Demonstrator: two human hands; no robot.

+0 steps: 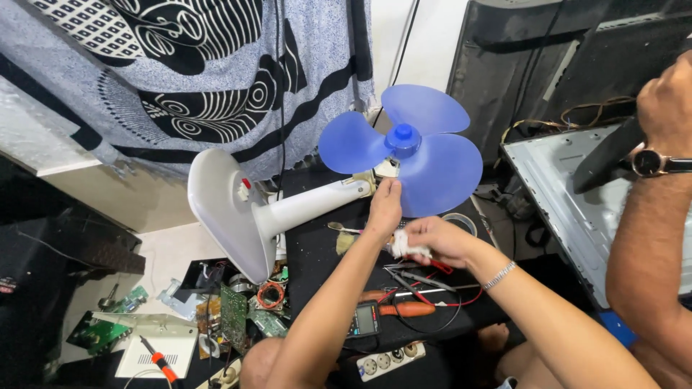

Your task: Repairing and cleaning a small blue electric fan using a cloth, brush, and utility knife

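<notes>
The fan (339,194) lay on the black bench (317,245); the left hand (384,205) pinched a blue blade (432,173) at six o'clock; the right hand (440,241) squeezed a white cloth (408,246); best to hold the blade steady and wipe softly.

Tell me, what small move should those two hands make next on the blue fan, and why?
Probably bring the right hand with its white cloth up to the blue fan blade: the left hand steadies the fan at the blade's edge, and the cloth sits just below it.
</notes>
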